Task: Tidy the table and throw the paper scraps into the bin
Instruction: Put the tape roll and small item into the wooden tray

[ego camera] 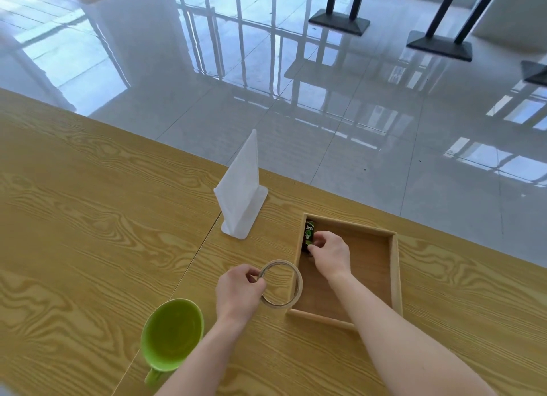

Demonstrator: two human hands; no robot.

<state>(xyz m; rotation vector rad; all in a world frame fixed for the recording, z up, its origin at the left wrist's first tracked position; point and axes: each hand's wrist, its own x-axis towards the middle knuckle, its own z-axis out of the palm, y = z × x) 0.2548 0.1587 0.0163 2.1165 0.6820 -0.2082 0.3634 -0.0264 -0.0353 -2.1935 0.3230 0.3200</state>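
A shallow wooden tray [395, 274] sits on the wooden table [88, 218] at the right. My right hand [330, 255] reaches into the tray and its fingers pinch a small green and black packet [309, 231] lying against the tray's left wall. My left hand [238, 292] grips the left side of a roll of clear tape [297, 283], holding it tilted just above the table beside the tray's near left corner. No paper scraps or bin appear in view.
A white plastic sign stand [241, 197] stands upright behind the tray, near the table's far edge. A green mug [171, 333] rests close to my left forearm. Beyond the table lies glossy tiled floor with black table bases [340, 23].
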